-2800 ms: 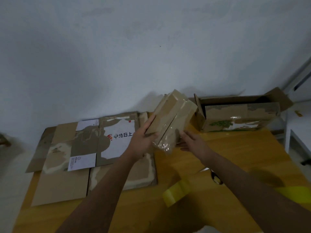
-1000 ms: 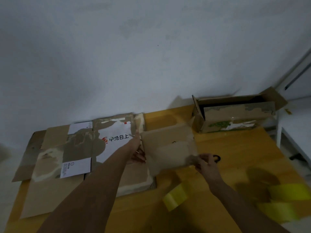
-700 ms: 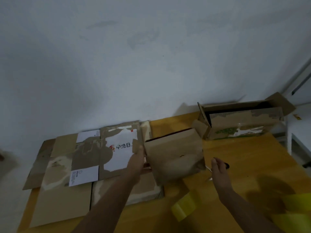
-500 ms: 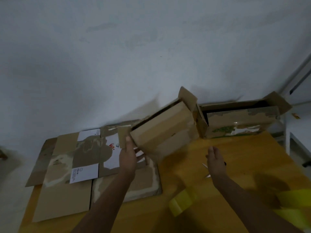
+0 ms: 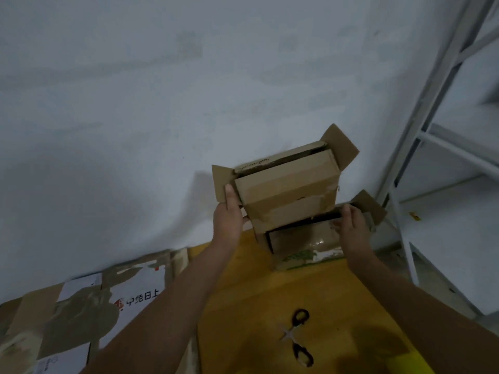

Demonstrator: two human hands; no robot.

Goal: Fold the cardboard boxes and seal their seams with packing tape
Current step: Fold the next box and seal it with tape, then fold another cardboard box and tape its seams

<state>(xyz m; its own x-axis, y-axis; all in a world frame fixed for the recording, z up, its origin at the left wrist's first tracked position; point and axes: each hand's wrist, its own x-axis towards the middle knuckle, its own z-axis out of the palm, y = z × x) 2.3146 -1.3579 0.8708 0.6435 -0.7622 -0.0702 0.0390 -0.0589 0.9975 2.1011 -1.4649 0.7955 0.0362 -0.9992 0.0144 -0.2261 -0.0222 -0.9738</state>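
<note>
I hold a small taped cardboard box (image 5: pixel 286 184) up against the wall, its top flaps standing open. My left hand (image 5: pixel 228 217) grips its left side, thumb lying up along the left flap. The small box sits just above a larger open cardboard box (image 5: pixel 302 242) at the back of the wooden table (image 5: pixel 251 290). My right hand (image 5: pixel 351 225) holds the larger box's upper rim at its right end, fingers curled over the edge. A yellow bit of packing tape (image 5: pixel 410 363) shows at the bottom right.
Black-handled scissors (image 5: pixel 297 337) lie open on the table near me. Flattened cardboard sheets (image 5: pixel 81 314), one with a white printed panel, cover the table's left side. A white metal shelf (image 5: pixel 437 163) stands to the right, against the wall.
My left hand lifted the small box from the table's middle and carried it back and right, over the larger open box. My right hand let go of it and took hold of the larger box's rim.
</note>
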